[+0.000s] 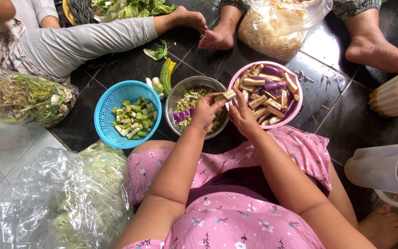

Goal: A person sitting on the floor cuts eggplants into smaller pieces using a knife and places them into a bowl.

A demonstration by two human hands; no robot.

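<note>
Head view: a seated person in a pink flowered dress works over bowls on a dark tiled floor.
Left hand [206, 112]: fingers closed on a pale piece of eggplant [226, 96], held above the rim of the steel bowl [184, 87].
Right hand [242, 114]: fingers curled, meeting the left hand at the same piece; whether it grips the piece or only touches it cannot be told.
Under the grip: the steel bowl, holding small green and purple trimmings.
Right of the grip: a pink bowl [295, 108] filled with cut eggplant sticks, pale flesh and purple skin, touching the steel bowl.
Left of the grip: a blue basket [107, 105] with green cut chunks, just beside the steel bowl.
Beyond the grip: a green vegetable [166, 74] lying on the tiles, a clear bag of pale noodles [272, 34], and bare feet of other people.
Near side, left: a clear plastic bag of cabbage [65, 198].
Far right: a plastic jug [388, 170].
</note>
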